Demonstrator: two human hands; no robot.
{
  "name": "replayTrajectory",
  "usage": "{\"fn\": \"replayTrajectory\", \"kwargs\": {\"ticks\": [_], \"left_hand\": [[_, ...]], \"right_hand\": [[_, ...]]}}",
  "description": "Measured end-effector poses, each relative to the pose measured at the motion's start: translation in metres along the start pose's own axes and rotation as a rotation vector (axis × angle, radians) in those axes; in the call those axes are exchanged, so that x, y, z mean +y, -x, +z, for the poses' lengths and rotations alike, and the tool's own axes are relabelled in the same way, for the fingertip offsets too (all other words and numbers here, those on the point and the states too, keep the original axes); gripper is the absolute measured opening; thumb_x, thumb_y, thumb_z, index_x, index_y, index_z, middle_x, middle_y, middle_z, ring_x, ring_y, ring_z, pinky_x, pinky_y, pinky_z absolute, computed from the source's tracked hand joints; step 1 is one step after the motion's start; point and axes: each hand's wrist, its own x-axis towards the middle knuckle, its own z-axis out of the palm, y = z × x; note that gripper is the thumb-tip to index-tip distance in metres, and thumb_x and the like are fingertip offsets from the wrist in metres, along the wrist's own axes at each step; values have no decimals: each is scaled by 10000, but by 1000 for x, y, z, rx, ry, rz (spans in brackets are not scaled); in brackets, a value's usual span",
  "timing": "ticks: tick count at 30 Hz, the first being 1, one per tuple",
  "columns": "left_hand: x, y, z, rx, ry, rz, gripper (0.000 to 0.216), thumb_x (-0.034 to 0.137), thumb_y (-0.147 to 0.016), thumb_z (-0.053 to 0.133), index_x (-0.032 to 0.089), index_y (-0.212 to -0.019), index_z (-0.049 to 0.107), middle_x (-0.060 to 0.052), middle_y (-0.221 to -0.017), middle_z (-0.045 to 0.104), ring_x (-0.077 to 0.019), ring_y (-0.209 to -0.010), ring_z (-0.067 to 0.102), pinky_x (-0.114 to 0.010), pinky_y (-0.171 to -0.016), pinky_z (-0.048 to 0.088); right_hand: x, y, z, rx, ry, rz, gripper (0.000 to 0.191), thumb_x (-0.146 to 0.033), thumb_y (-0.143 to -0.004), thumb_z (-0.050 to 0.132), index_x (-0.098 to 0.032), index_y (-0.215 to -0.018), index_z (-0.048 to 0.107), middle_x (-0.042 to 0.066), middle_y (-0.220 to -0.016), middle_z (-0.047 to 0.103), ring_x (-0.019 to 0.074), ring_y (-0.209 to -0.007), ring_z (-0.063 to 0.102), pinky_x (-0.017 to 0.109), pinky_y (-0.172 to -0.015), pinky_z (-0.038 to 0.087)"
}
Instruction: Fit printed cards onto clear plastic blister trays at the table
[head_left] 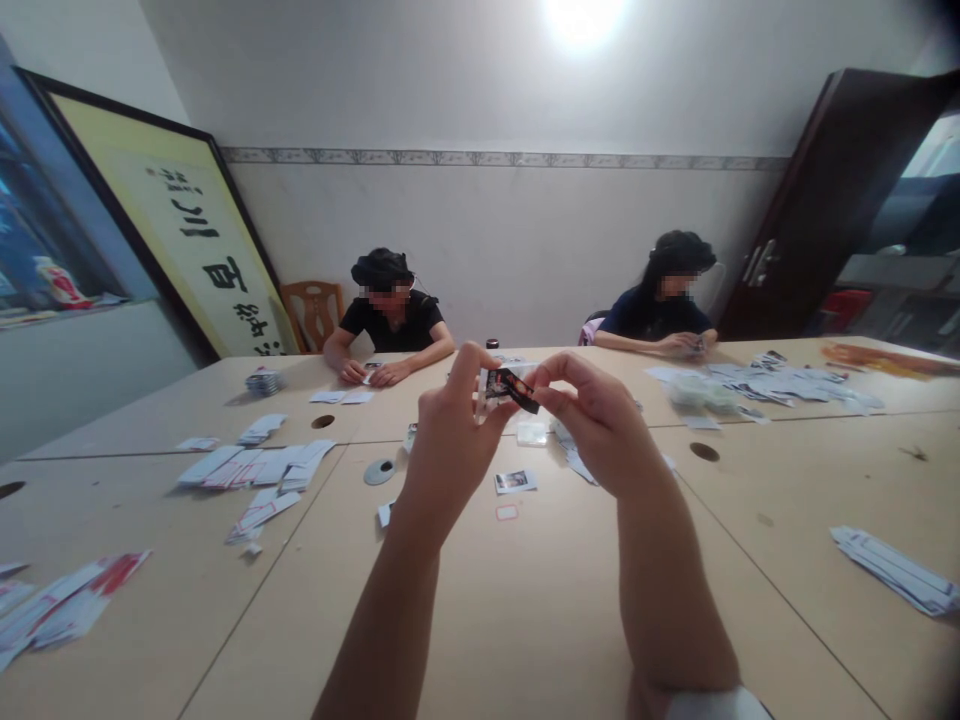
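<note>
My arms (667,580) stretch forward above the table (525,640). My left hand (454,425) curls inward, thumb and fingers closed on a dark printed piece (516,388); my right hand (592,420) pinches its right end, between both sets of fingertips.

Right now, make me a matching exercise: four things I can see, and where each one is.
1. dark printed piece
2. grey disc
3. framed calligraphy
4. dark brown door

A. upper right
B. lying on the table
C. held between the left hand and right hand
D. upper left

Pairs: 1-C, 2-B, 3-D, 4-A.
</note>
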Motion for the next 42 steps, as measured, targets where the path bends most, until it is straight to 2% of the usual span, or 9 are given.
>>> {"fn": "replayTrajectory", "kwargs": {"ticks": [4,7,13,21,27,32,39,42], "left_hand": [[-2,-1,3,6,23,6,319,179,-788,748,259,-965,494,90,-633,543,-101,-488,576,-183,-466,511],[-4,-1,3,1,32,5,316,168,-786,739,264,-967,499,111,-580,459,-86,-436,502,-188,-463,505],[-6,-1,4,-3,60,9,311,189,-799,730,259,-994,498,75,-673,601,-103,-489,584,-198,-467,508],[-3,-1,4,-41,92,-60,328,176,-802,723,264,-1004,479,69,-714,619,-101,-486,583,-198,-454,510],[0,1,2,-42,81,-64,362,228,-780,768,246,-986,472,47,-737,627,-97,-478,567,-201,-440,512],[3,1,3,-24,81,-63,359,222,-782,765,242,-990,474,21,-813,650,-98,-486,587,-194,-418,504],[-1,-2,7,32,101,-74,418,214,-740,809,243,-992,476,26,-871,612,-73,-481,563,-194,-431,518],[-3,-2,7,28,110,-81,426,241,-753,813,246,-1010,473,27,-843,638,-91,-491,588,-208,-445,535]], "right_hand": [[-1,0,1,53,35,6,98,-237,-930,545,-208,-843,582,-6,-844,659,120,-726,552,266,-656,439],[-3,2,2,29,40,44,101,-258,-936,538,-212,-854,577,1,-885,656,118,-706,526,273,-617,403],[-5,5,2,-9,49,65,115,-273,-951,521,-209,-875,578,-7,-866,642,97,-620,458,275,-593,396],[-4,5,1,24,75,27,121,-259,-973,524,-212,-885,593,-3,-861,661,110,-676,547,278,-617,438],[-7,4,4,122,63,0,118,-240,-942,593,-214,-829,571,-36,-744,598,105,-708,607,249,-656,509],[-2,3,13,252,79,14,187,-280,-808,754,-213,-850,584,-20,-795,650,144,-740,689,288,-694,591],[2,2,23,359,121,-1,131,-233,-831,705,-230,-923,612,-15,-760,724,175,-715,737,297,-642,589],[2,2,23,365,99,-18,215,-206,-821,709,-237,-1018,630,-28,-749,727,169,-713,738,306,-688,609]]}}
